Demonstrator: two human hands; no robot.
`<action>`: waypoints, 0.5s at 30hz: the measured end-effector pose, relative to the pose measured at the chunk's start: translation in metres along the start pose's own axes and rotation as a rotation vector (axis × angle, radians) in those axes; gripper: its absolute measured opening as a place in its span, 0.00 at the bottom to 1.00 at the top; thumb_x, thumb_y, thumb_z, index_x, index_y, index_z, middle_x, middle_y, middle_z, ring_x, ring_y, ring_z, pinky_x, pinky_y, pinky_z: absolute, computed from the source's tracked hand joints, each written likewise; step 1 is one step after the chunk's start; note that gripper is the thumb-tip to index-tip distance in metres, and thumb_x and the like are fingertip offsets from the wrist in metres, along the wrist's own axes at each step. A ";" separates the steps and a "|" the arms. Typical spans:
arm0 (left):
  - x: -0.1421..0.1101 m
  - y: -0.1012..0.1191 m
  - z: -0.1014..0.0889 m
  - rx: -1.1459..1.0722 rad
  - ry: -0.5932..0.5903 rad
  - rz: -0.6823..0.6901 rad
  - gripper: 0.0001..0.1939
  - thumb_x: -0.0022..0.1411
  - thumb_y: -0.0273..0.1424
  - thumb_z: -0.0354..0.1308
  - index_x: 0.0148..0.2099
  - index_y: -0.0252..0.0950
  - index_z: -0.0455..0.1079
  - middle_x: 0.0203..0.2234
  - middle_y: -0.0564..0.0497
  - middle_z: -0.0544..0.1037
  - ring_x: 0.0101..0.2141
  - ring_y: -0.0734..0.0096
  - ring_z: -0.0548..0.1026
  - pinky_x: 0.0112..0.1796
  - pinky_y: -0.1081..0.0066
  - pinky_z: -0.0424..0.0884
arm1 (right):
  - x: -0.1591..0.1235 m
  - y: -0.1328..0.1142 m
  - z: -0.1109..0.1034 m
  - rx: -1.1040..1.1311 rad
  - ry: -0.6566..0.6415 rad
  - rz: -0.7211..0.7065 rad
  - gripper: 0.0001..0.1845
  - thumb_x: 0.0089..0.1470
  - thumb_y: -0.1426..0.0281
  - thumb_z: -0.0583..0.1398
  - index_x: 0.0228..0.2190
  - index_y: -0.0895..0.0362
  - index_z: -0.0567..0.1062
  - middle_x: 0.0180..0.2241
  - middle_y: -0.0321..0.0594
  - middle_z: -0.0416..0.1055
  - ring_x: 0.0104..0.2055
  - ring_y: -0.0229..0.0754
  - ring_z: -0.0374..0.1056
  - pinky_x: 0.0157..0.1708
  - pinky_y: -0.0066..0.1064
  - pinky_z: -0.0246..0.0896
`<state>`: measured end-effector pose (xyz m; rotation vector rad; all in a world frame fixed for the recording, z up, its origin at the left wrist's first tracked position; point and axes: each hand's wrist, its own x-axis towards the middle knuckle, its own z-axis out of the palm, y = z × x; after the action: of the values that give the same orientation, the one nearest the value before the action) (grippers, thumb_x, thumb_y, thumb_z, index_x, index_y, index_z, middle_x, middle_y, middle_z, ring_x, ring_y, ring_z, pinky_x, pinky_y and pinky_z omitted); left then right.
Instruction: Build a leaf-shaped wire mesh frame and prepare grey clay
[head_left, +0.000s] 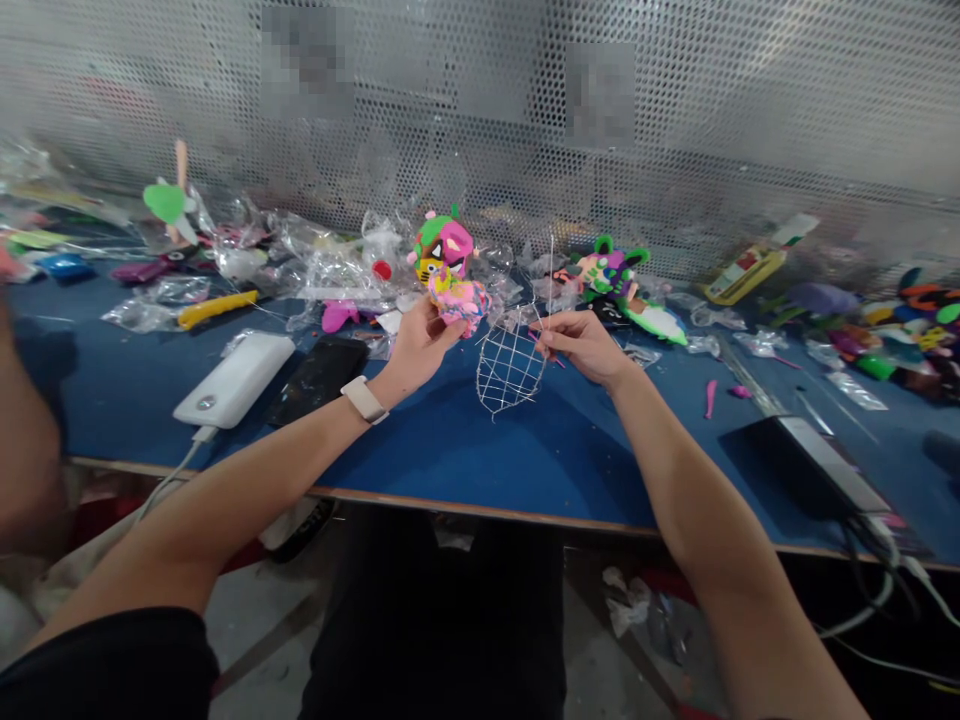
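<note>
My left hand [418, 345] is closed on a clay figure [461, 300]; its lower part is pink, marbled with other colours. Above rises a green, pink and yellow head [444, 247] with dark-lined eyes; I cannot tell whether it is joined to the marbled part. My right hand [585, 345] pinches the upper right edge of a leaf-shaped wire mesh [512, 370], which hangs over the blue table with its point down. A thin wire stands up above these fingertips. The mesh's top edge is close beside the marbled clay.
A white power bank [236, 378] and a black phone [319, 380] lie at left. Behind are clear plastic bags [330, 250], a yellow cutter [217, 309] and a purple-green clay figure [607, 270]. A dark device with cables [810, 465] sits right. Another person's arm [26, 430] shows far left.
</note>
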<state>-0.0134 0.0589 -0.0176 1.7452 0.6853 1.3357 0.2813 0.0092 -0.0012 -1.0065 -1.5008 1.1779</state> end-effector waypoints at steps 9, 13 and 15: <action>0.010 0.012 -0.011 0.095 0.126 0.127 0.32 0.65 0.61 0.66 0.51 0.36 0.75 0.43 0.41 0.84 0.42 0.56 0.84 0.45 0.55 0.83 | 0.001 0.000 0.002 -0.015 -0.022 -0.004 0.20 0.48 0.50 0.78 0.38 0.48 0.89 0.27 0.35 0.79 0.25 0.34 0.67 0.26 0.34 0.62; 0.010 0.016 -0.012 0.127 0.151 0.121 0.31 0.65 0.61 0.66 0.49 0.36 0.77 0.41 0.42 0.85 0.40 0.58 0.83 0.44 0.57 0.82 | 0.001 -0.001 0.003 -0.005 -0.013 -0.012 0.20 0.47 0.50 0.78 0.37 0.48 0.89 0.26 0.34 0.80 0.24 0.34 0.67 0.26 0.33 0.62; 0.008 0.018 -0.011 0.142 0.150 0.104 0.30 0.66 0.60 0.66 0.48 0.36 0.78 0.40 0.43 0.85 0.40 0.59 0.83 0.43 0.59 0.82 | 0.000 -0.001 0.004 -0.008 -0.012 -0.009 0.20 0.47 0.50 0.78 0.37 0.48 0.89 0.26 0.34 0.80 0.24 0.34 0.67 0.25 0.33 0.61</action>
<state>-0.0226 0.0591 0.0033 1.8273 0.7989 1.5335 0.2776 0.0082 -0.0002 -0.9987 -1.5196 1.1741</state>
